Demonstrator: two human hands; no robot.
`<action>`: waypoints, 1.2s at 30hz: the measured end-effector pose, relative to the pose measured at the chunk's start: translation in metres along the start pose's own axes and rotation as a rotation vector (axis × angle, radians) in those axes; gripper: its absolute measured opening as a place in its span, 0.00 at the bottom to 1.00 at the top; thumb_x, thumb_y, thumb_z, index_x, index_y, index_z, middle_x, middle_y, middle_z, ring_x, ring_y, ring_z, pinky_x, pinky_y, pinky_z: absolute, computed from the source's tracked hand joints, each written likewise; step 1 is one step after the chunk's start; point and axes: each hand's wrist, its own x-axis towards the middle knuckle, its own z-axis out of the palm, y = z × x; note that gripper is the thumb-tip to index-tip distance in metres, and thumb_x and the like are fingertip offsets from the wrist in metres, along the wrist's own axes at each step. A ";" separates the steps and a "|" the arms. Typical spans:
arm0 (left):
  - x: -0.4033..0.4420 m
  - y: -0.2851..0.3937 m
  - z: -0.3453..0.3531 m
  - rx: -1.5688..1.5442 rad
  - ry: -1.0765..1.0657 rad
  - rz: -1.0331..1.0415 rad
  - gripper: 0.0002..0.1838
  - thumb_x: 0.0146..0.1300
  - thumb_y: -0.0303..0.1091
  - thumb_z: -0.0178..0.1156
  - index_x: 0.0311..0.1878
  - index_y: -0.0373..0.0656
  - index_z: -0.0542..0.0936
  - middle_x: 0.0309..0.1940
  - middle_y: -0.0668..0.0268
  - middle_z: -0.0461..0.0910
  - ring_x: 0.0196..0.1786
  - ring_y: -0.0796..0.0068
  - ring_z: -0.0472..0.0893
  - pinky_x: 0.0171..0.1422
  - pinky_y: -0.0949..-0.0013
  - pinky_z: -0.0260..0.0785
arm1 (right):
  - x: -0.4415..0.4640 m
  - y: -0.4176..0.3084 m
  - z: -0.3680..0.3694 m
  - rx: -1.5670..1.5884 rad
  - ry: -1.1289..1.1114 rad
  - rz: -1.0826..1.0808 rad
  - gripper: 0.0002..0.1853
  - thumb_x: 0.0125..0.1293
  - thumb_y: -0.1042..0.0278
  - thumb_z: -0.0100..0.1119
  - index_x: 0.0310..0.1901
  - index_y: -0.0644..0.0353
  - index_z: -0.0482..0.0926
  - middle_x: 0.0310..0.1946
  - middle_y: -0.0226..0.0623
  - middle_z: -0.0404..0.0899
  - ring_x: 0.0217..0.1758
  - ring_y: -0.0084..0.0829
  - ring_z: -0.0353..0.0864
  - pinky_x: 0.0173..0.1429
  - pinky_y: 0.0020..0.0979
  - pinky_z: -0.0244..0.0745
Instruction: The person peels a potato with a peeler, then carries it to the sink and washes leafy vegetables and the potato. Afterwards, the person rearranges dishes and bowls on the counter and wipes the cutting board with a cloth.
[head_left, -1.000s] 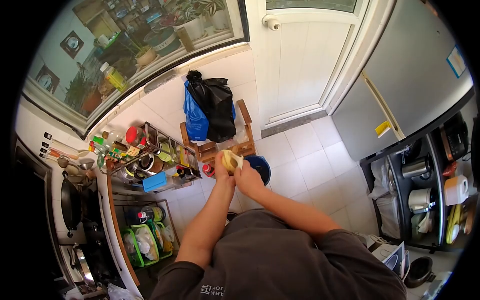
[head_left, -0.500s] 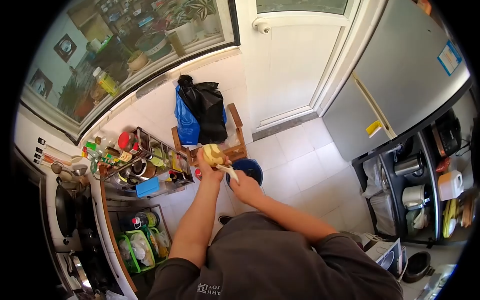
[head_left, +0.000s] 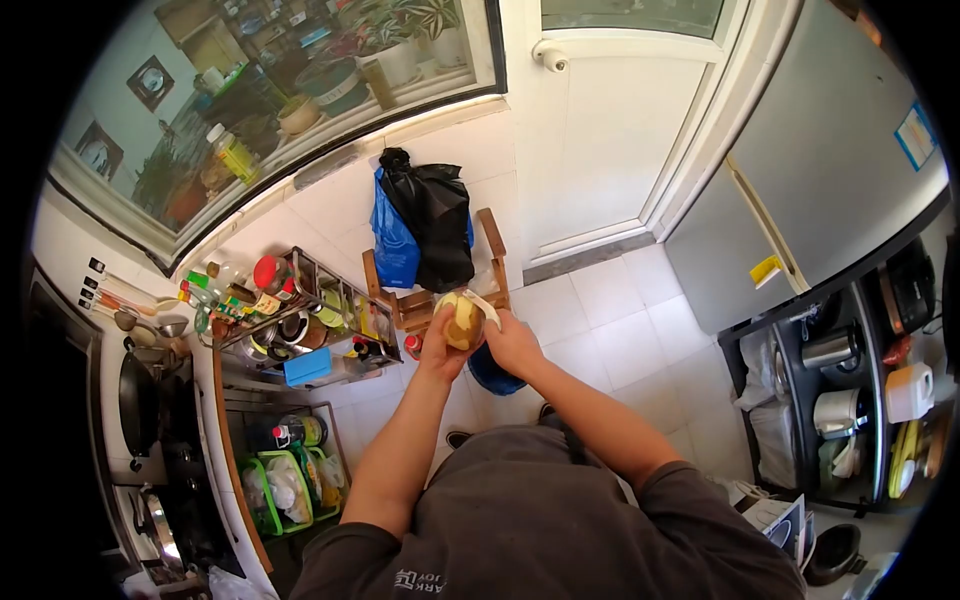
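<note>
My left hand is closed round a partly peeled potato, with brown skin still on part of it and pale yellow flesh showing elsewhere. In my right hand is a white peeler, its head at the upper right side of the potato. Both hands are close together in front of my body. Beneath them on the floor stands a dark blue bucket, partly hidden by my right hand and forearm.
Beyond my hands, black and blue plastic bags lie on a wooden chair. A rack of jars and bottles stands at left, near a stove. A grey fridge and dark shelves are at right.
The peeler has moved from the potato's lower right to its upper right. The potato is turned, showing more brown skin. The whole view has shifted slightly, so surroundings appear farther right.
</note>
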 end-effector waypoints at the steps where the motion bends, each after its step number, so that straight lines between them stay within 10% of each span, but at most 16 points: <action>1: 0.000 -0.001 0.001 -0.001 0.002 0.000 0.23 0.59 0.46 0.58 0.56 0.51 0.70 0.53 0.65 0.74 0.55 0.65 0.74 0.58 0.55 0.66 | 0.001 0.004 0.005 -0.004 -0.006 -0.004 0.19 0.64 0.56 0.42 0.43 0.66 0.72 0.36 0.59 0.77 0.42 0.56 0.76 0.48 0.47 0.69; 21: 0.033 0.003 0.006 -0.142 0.308 0.106 0.22 0.54 0.55 0.57 0.45 0.50 0.75 0.38 0.68 0.78 0.39 0.67 0.77 0.39 0.59 0.74 | -0.056 0.003 0.027 -0.100 -0.111 -0.043 0.21 0.64 0.58 0.42 0.50 0.67 0.64 0.31 0.61 0.77 0.35 0.58 0.77 0.43 0.53 0.70; 36: 0.000 0.001 -0.009 -0.027 0.000 0.019 0.25 0.60 0.51 0.52 0.58 0.49 0.69 0.55 0.63 0.73 0.58 0.62 0.72 0.59 0.50 0.66 | -0.003 -0.001 -0.004 -0.005 0.023 -0.028 0.20 0.63 0.54 0.43 0.48 0.60 0.72 0.38 0.56 0.78 0.44 0.55 0.76 0.49 0.47 0.69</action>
